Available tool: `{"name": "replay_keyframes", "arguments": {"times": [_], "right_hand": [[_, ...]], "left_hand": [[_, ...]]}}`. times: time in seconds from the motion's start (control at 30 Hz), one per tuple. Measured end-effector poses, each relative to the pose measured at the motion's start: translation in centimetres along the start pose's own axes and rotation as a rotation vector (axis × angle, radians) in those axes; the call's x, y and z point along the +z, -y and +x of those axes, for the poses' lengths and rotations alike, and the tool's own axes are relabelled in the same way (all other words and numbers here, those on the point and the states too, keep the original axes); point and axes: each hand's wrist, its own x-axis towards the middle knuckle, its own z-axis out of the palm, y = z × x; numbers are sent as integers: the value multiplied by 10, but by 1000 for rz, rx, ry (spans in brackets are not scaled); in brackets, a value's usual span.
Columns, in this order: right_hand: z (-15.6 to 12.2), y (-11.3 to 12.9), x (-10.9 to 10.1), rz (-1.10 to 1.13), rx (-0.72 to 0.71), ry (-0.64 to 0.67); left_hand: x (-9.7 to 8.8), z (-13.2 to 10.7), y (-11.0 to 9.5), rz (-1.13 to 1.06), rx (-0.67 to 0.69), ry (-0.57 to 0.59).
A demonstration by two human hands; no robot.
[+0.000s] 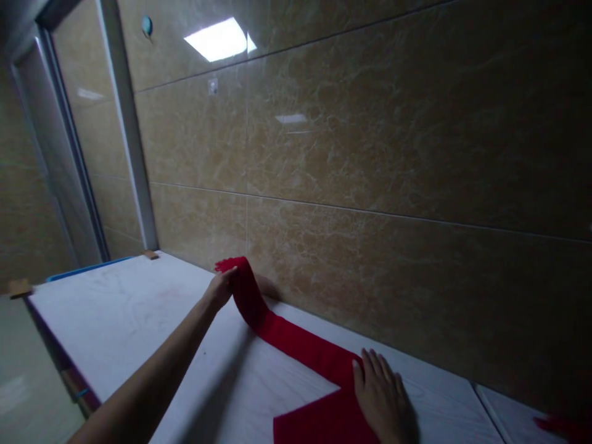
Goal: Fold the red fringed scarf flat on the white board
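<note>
A long red cloth strip [291, 336] lies across the white wood-grain table top [115, 327], with a ragged, fringed far end. It widens into a broader red piece [319, 419] at the bottom of the view. My left hand [221, 288] grips the strip near its far end, and a patch of skin [268, 287] beyond the strip may be its fingers. My right hand [382, 394] presses flat with fingers spread on the strip, where it meets the broader piece.
The table's long side runs against a beige marble-look tile wall [370, 154]. A blue edge [87, 269] and small wooden blocks [150, 254] sit at the far end. Another red piece [562, 425] shows at the lower right corner. A door frame [60, 135] stands at the left.
</note>
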Motion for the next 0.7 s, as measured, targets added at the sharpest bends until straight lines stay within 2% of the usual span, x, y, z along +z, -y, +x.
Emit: {"name": "replay_keyframes", "arguments": {"times": [0.1,0.2,0.23,0.3,0.33,0.37,0.43,0.53,0.6,0.7], "right_hand": [[2,1,-9,43,39,63],[3,1,-15,89,78,125],[4,2,-17,96,86,140],[3,3,-18,98,97,150],[3,4,-19,93,104,151],[3,4,-20,86,113,152],[2,6,-23,75,121,161],[2,8,-29,70,121,187],[2,10,-33,70,127,206],[3,11,-37,78,139,230]], "left_hand": [[23,-33,-1,51,94,189],[32,-97,20,147,133,453],[30,-122,31,204,132,586],[21,-167,57,507,250,1082],[15,-184,69,607,309,1287],[10,-197,81,681,377,1400],[3,-210,98,757,510,1515],[2,-205,105,872,684,1485],[6,-197,100,960,708,1475],[13,-189,87,973,677,1546]]}}
